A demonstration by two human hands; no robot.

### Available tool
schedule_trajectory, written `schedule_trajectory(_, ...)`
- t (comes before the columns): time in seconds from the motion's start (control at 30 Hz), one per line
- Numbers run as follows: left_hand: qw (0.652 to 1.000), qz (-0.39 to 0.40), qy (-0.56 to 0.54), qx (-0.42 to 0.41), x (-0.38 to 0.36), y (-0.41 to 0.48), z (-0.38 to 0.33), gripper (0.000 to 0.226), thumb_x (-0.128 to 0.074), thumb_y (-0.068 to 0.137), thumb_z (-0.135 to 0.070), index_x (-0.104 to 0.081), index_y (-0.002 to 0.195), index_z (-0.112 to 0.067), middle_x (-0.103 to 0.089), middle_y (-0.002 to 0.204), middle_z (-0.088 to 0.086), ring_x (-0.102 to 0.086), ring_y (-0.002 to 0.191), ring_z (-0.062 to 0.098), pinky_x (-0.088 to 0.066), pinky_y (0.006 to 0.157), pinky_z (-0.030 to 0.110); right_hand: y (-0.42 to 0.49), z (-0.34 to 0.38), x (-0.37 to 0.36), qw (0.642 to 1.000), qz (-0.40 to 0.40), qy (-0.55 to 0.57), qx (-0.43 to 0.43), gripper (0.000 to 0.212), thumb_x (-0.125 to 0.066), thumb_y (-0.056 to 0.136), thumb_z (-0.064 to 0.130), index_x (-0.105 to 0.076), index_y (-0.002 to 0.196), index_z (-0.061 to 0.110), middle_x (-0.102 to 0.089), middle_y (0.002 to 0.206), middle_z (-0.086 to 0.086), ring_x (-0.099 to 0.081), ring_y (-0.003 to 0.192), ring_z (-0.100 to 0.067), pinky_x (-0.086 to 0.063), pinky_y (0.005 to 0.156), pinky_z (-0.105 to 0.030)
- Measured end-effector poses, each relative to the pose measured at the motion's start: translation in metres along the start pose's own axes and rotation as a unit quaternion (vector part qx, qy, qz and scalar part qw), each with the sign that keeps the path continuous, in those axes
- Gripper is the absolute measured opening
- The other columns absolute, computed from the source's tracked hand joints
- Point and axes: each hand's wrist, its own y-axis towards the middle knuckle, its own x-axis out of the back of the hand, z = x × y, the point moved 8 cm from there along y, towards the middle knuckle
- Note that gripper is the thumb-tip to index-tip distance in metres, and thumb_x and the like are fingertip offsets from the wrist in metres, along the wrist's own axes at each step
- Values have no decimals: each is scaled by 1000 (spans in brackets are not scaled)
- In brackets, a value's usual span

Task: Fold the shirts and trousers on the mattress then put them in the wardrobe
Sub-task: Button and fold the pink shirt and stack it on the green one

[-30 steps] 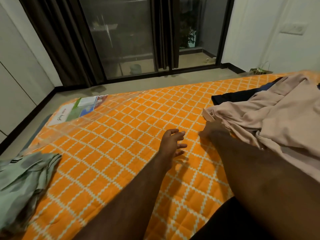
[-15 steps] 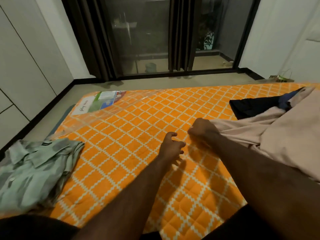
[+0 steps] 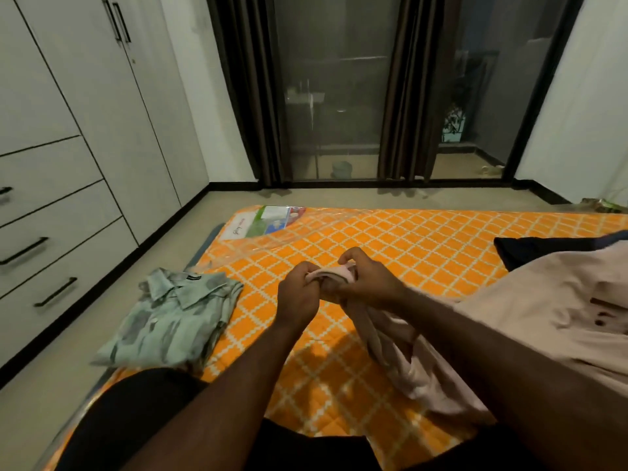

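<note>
Along the left wall: white wardrobe (image 3: pixel 88 124), tall doors closed, a stack of drawers (image 3: pixel 51 212) with dark bar handles beside them. Pale floor (image 3: pixel 112 321) runs between wardrobe and bed.

Left edge of the orange diamond-quilted mattress (image 3: pixel 424 239): green patterned shirt (image 3: pixel 170 321), folded, collar uppermost, lying flat with its left side right at the mattress edge. Far left corner of the mattress carries a printed label (image 3: pixel 268 220) under loose clear plastic wrap (image 3: pixel 272 246).

Centre, raised above the quilt: both hands close together, nearly touching. Left hand (image 3: pixel 297 294) is fisted round a bunched end of the pale pink shirt (image 3: pixel 543 317). Right hand (image 3: pixel 367 283) grips the same bunch just beside it, fingers curled over the fabric and thumb side up. A fold of the cloth shows between the two fists.

From the right hand the pink fabric hangs down under the forearm, then spreads crumpled over the right part of the mattress; dark buttons show on it. Beyond it, touching its far edge, lies a dark garment (image 3: pixel 530 253), kind not clear.

Back of the room: glass doors (image 3: pixel 333 96) with dark curtains (image 3: pixel 404 96).
</note>
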Motion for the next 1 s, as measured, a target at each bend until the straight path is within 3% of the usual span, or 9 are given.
schedule_trajectory(0.1,998,-54,-16,21,28,-11,-9,9,-58,91,-15,-60,93,-24,-66,79,0,-62,70,24,-45,54,39,-16,2,-11,996,-11,-85,5,69,-70,70,49,-37,124,20,-64,95,-1,-64,83,-24,-47,58,-33)
schedule_trajectory(0.3,982,-146,-77,90,60,-23,5,11,-60,96,-23,-58,88,-30,-64,82,5,-62,72,36,-54,57,57,-39,5,0,965,-144,-219,8,51,-66,79,29,-43,124,26,-55,116,-1,-54,106,-28,-51,72,-42)
schedule_trajectory(0.43,964,-215,-81,132,85,-24,11,8,-61,99,-21,-57,93,-17,-61,84,7,-56,74,33,-51,65,50,-39,11,1,959,-124,-254,-2,49,-69,76,34,-46,119,29,-49,117,1,-44,111,-27,-41,70,-36)
schedule_trajectory(0.53,932,-288,-92,202,110,-20,29,11,-58,100,-20,-60,101,-10,-62,91,11,-55,80,33,-51,66,46,-34,13,-2,940,-78,-331,16,46,-69,79,39,-51,120,30,-45,121,-3,-37,119,-32,-47,72,-38)
schedule_trajectory(0.6,908,-327,-111,238,126,-20,45,14,-56,100,-17,-61,107,-6,-60,96,12,-54,84,32,-43,68,40,-28,6,2,946,-42,-321,0,33,-67,78,39,-59,110,34,-51,115,-1,-46,117,-30,-52,76,-41)
schedule_trajectory(0.7,906,-323,-106,254,134,-20,60,9,-57,98,-15,-62,101,-8,-60,95,11,-56,88,35,-40,69,38,-23,-5,15,967,-34,-248,-47,16,-55,71,39,-62,85,39,-67,103,4,-64,99,-28,-55,77,-41)
schedule_trajectory(0.87,891,-348,-143,254,139,-11,62,8,-59,89,-12,-62,97,-12,-65,95,9,-63,85,35,-58,70,46,-27,-19,47,940,-142,-304,-68,20,-57,88,27,-61,108,30,-67,107,-6,-64,97,-38,-52,75,-42)
schedule_trajectory(0.93,882,-361,-157,259,143,-5,68,15,-58,79,-14,-61,92,-21,-67,92,7,-66,82,34,-61,70,51,-26,-34,58,951,-169,-238,-98,18,-60,90,22,-65,107,27,-69,108,-11,-65,98,-39,-53,76,-43)
schedule_trajectory(1.0,899,-333,-117,260,142,-3,70,18,-56,74,-17,-58,87,-30,-64,87,1,-66,80,34,-61,69,53,-23,-50,61,962,-173,-176,-119,12,-66,92,23,-70,103,25,-73,109,-11,-67,101,-36,-53,79,-40)
